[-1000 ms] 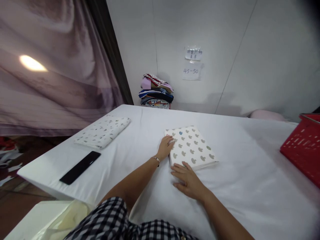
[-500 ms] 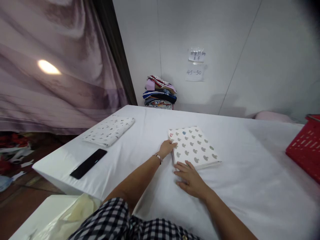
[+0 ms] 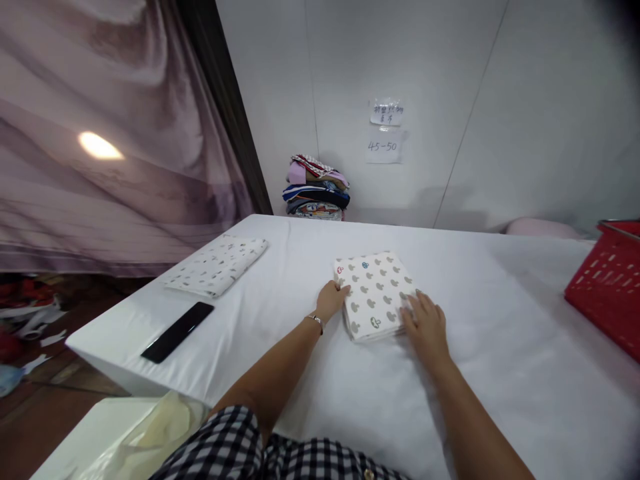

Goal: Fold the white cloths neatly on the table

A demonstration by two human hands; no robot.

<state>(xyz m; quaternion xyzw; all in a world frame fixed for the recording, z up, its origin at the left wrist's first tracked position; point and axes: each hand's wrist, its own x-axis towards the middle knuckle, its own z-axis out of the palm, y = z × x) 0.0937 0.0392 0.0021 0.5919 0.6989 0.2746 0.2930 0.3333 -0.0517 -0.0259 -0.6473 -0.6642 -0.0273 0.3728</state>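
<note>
Folded patterned cloth (image 3: 374, 293) lies mid-table (image 3: 500, 373), narrower than before. Left hand (image 3: 333, 300), fingers loose, touches its left edge. Right hand (image 3: 425, 325), flat and unclenched, has shifted from near edge to right edge.

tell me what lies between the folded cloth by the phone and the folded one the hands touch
Only bare white sheet lies between the left cloth and the middle cloth, as the head view shows.
</note>
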